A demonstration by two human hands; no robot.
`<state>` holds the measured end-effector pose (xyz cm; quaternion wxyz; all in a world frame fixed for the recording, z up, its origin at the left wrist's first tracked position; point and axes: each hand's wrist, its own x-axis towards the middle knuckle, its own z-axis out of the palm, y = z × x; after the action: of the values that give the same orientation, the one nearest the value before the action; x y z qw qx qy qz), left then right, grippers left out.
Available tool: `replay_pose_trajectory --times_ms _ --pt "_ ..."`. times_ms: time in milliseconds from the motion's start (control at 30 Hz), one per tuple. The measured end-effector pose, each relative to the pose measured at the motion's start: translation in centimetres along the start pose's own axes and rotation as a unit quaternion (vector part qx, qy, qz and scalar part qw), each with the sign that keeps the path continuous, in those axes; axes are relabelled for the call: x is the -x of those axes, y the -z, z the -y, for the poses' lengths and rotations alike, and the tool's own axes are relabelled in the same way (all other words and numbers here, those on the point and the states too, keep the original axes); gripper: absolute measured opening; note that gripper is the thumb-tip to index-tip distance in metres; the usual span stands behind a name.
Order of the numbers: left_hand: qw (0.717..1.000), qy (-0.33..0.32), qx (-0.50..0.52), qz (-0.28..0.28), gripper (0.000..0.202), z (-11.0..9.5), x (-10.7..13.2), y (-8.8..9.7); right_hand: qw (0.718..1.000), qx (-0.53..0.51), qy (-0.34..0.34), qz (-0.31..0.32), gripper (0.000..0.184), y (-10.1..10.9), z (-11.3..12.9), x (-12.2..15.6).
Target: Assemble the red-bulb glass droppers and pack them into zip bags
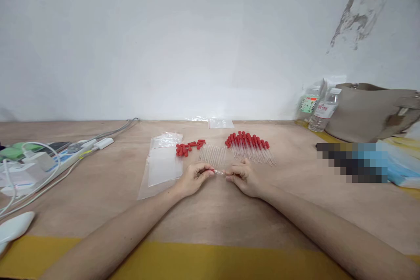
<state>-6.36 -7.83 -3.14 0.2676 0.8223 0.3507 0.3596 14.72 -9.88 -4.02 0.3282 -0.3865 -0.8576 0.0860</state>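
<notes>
We held a slim clear tube (219, 172) crosswise just below the centre of the frame, over the bare wood of the table (210, 214). Our left hand (197, 178) grasped its left end between thumb and fingers, where a bit of red showed at the fingertips. Our right hand (242, 178) pinched the other end the same way, so the tube bridged the small gap between the two hands.

Just above our fingers, near the middle of the frame, we had a row of loose clear tubes (212, 155) lying side by side. Left of that row lay a scatter of red bulbs (185, 149); right of it we saw a fanned heap of red-topped tubes (251, 146), their red ends toward the top of the frame.

Left of centre we had flat clear plastic bags (164, 168), overlapping, close to our left hand, and a smaller plastic bag (221, 124) lay at the foot of the wall (183, 43). At the left edge we saw a power strip (62, 157) with white plugs and cables. On the right side two clear bottles (323, 111) stood beside a grey-brown handbag (364, 113), above a blue packet (398, 166).
</notes>
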Motion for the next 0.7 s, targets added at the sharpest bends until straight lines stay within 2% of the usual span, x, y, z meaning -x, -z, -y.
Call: replay_pose_trajectory --times_ms 100,200,400,533,700 --pt "0.999 -0.019 -0.033 0.032 0.017 -0.3 0.2 0.0 0.999 0.041 0.019 0.022 0.014 0.9 0.3 0.0" --pt "0.995 -0.032 -0.081 0.040 0.018 -0.6 0.3 -0.1 0.995 0.094 0.026 0.017 0.016 1.5 1.0 -0.1" --pt "0.982 -0.098 -0.156 0.038 0.016 -0.6 0.4 -0.3 0.989 0.147 -0.018 0.020 0.019 1.6 3.0 -0.4" --pt "0.974 -0.126 -0.184 0.036 0.017 -0.6 0.5 -0.3 0.987 0.156 -0.032 0.032 0.024 0.9 2.9 -0.5" --pt "0.971 -0.140 -0.189 0.049 0.016 -0.5 0.6 -0.2 0.991 0.108 -0.048 0.067 0.030 -0.1 2.0 -0.7"
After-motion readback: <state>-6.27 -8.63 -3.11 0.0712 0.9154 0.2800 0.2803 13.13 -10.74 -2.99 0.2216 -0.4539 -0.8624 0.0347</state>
